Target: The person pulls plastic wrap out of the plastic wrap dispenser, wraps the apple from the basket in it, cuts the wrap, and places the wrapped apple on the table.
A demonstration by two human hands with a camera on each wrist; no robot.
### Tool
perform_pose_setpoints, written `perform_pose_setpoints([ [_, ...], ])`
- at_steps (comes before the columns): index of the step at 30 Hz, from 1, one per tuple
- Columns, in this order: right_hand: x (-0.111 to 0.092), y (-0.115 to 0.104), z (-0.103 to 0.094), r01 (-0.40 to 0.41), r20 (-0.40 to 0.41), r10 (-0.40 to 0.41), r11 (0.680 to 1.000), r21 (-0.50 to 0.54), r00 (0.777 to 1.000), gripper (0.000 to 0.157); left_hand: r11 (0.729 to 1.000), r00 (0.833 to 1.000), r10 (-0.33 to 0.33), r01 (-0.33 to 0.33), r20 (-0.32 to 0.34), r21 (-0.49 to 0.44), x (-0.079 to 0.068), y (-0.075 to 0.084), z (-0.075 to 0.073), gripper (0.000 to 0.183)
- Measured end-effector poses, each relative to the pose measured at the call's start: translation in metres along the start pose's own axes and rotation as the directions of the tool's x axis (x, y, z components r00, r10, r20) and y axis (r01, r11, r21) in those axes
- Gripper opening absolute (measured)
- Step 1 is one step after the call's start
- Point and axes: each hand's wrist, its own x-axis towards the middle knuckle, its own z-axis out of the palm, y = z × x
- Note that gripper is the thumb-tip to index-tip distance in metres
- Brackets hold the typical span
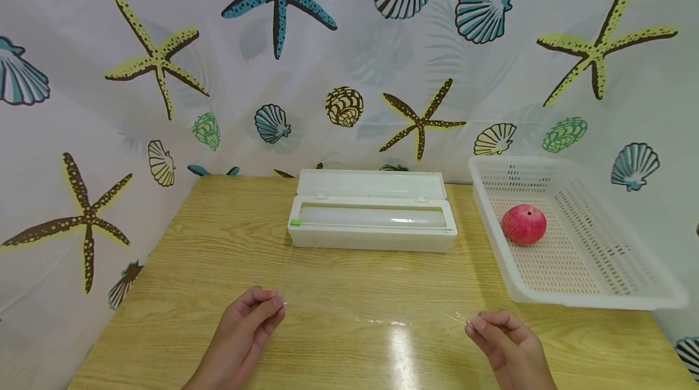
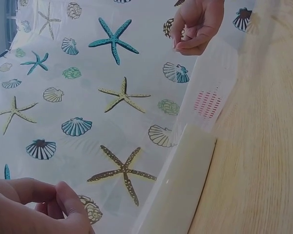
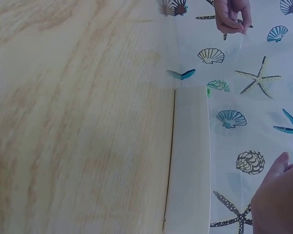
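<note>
A sheet of clear cling film (image 1: 382, 322) stretches between my two hands, visible mainly by its glints. My left hand (image 1: 240, 335) pinches one corner between thumb and forefinger. Across from it, my right hand (image 1: 510, 344) pinches the other corner, where the film bunches into thin creases. A faint film edge runs from the left hand up toward the white dispenser box (image 1: 371, 241). Its lid (image 1: 371, 184) is raised at the back, and a roll of film (image 1: 371, 217) lies inside. A small green slide cutter (image 1: 296, 222) sits at the left end of its front edge.
On the right stands a white plastic basket (image 1: 486, 220) with a reddish-pink round fruit (image 1: 524, 224) in it. The wooden table (image 1: 229, 214) ends against a hanging cloth (image 1: 327, 56) printed with shells and starfish.
</note>
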Motion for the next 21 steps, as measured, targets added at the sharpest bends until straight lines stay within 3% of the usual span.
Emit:
perform_pose_setpoints([
  [12,-0.0046,0.0008,-0.0041,0.015,0.05,-0.019,0.998,0.066,0.999,0.027,0.999,1.0,0.004,-0.004,0.016,0.034,-0.0051,0.0004,-0.0001,0.011],
  [21,-0.01,0.0,-0.0015,-0.01,0.016,0.009,0.998,0.056,1.0,0.026,0.999,1.0,0.002,-0.002,-0.001,0.053,-0.0097,0.0026,0.001,0.01],
])
